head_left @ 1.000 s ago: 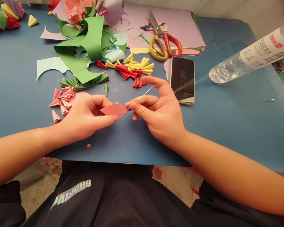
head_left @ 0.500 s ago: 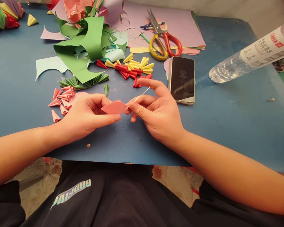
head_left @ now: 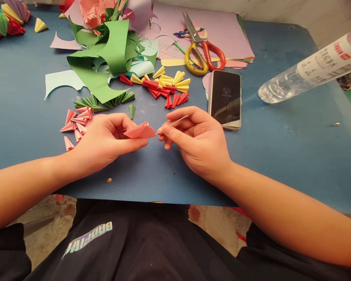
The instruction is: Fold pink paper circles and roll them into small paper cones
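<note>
My left hand (head_left: 108, 134) pinches a piece of pink paper (head_left: 139, 131) that is partly rolled, its curled edge facing up. From the right, my right hand (head_left: 197, 136) grips a thin pale stick (head_left: 179, 120) between thumb and fingers. The stick's tip reaches the right corner of the pink paper. Beside my left hand lie several small pink paper cones (head_left: 69, 143). A single green paper cone (head_left: 132, 111) rests just beyond the hands, with red cones (head_left: 163, 92) and yellow cones (head_left: 181, 80) behind it.
Green paper offcuts (head_left: 114, 43) heap at the back. Scissors (head_left: 196, 41) with yellow and red handles lie on purple paper sheets (head_left: 231, 27). A phone (head_left: 225, 99) sits right of my right hand, and a water bottle (head_left: 304, 70) leans in at the right over the blue table (head_left: 295, 156).
My right index finger has bent down onto the stick, which now lies flatter. The pink paper has curled and tilted slightly in my left hand.
</note>
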Demonstrator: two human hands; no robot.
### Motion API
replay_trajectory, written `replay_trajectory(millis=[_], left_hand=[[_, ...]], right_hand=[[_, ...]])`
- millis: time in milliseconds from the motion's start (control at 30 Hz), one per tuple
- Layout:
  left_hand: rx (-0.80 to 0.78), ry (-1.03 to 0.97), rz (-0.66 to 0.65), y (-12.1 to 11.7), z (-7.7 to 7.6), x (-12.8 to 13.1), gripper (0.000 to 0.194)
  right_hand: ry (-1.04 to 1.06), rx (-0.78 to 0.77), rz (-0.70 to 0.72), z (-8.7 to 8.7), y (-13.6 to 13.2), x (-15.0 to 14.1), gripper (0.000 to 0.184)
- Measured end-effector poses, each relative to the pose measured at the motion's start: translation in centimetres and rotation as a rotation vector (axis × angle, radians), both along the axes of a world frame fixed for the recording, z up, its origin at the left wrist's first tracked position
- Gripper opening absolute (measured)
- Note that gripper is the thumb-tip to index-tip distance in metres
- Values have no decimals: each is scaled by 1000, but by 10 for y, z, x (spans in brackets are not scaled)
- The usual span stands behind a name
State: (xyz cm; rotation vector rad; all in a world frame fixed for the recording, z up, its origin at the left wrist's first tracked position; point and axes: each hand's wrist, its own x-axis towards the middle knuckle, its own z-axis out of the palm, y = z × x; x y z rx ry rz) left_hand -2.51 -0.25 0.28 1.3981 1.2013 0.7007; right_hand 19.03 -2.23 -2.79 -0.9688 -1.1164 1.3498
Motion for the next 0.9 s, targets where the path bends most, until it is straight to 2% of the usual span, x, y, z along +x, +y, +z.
replay_trajectory(millis=[133,267,400,500,667,900], left_hand=[[-89,-97,-11,1,-2,0,37],[-148,-154,-133,2,-3,-1,47],[-160,-143,-250,1,2,0,25],[-194,-114,-272,0,5,1,13],[-245,-105,-256,-1,5,1,17],[-215,-111,-369,0,4,-1,13]], right_hand=[[-16,-1,0,2,-1,0,31],[-27,12,-1,3,-1,0,28],[-65,22,0,5,-2,1,26],[-90,32,4,6,-2,2,26],[-86,35,17,6,-3,3,22],[-74,23,55,8,-4,4,22]])
